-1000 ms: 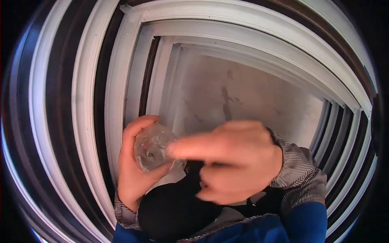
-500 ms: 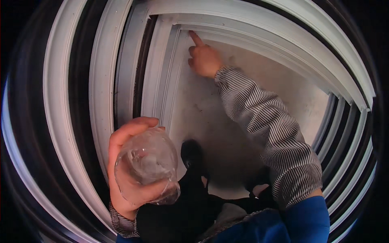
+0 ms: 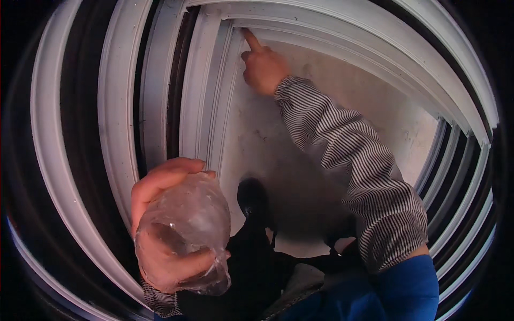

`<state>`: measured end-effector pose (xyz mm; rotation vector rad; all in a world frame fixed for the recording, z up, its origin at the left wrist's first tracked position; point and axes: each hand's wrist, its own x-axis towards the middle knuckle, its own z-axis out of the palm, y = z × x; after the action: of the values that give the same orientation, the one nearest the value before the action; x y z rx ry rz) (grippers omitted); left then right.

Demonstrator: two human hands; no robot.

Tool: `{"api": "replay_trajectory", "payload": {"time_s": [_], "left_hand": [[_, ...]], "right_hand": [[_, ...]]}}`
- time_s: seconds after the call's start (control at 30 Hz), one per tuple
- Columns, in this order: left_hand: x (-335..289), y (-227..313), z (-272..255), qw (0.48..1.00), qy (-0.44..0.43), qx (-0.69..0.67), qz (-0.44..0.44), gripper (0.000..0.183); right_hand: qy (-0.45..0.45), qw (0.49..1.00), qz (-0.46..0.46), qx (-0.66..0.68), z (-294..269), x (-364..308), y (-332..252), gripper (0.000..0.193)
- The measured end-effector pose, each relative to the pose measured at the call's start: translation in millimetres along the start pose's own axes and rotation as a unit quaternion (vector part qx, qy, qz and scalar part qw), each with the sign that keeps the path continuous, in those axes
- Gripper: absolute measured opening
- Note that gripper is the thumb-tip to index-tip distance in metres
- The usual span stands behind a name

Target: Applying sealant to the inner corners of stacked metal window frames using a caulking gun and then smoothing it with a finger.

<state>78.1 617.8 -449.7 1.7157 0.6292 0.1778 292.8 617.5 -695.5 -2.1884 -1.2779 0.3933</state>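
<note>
My left hand (image 3: 152, 195) is wrapped round a clear, thin-walled plastic cup (image 3: 201, 211) with an uneven rim, held tilted at the lower left. What the cup contains, if anything, I cannot make out. Up at the far left inner corner of a pale grooved frame (image 3: 206, 96), my right hand (image 3: 266, 69) reaches with its index finger stretched to the corner, while the other fingers are bent. Nothing shows in that hand. The index fingertip is dark against the corner, so exact contact is hard to tell.
More pale frame bars (image 3: 115, 101) stand in rows on the left, with dark gaps between them. Similar bars (image 3: 450, 160) line the right side. Inside the frame lies a grey, smudged surface (image 3: 300, 155), and a dark shoe (image 3: 252, 198) shows near its lower middle.
My right hand has moved slightly up and left with the frame corner in view. The left hand and cup sit a little lower and further left, and the cup's tilt has changed.
</note>
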Motion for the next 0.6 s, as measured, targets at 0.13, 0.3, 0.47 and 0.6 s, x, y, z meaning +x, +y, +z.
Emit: {"api": "replay_trajectory", "payload": {"time_s": [0.13,0.3,0.47,0.6], "left_hand": [[3,-1,-5,1.000,-0.005,-0.011,-0.002,0.087],[7,-5,-11,0.999,-0.022,-0.001,0.026,0.092],[9,-8,-19,0.996,-0.051,0.066,0.039,0.100],[5,-6,-16,0.998,-0.025,0.050,0.016,0.100]], "right_hand": [[-0.076,0.995,-0.019,-0.059,-8,16,-2,0.023],[-0.108,0.983,-0.044,-0.140,-16,13,1,0.019],[-0.017,0.993,-0.057,-0.099,-8,7,5,0.016],[-0.010,0.995,-0.036,-0.087,-7,15,-2,0.016]]}}
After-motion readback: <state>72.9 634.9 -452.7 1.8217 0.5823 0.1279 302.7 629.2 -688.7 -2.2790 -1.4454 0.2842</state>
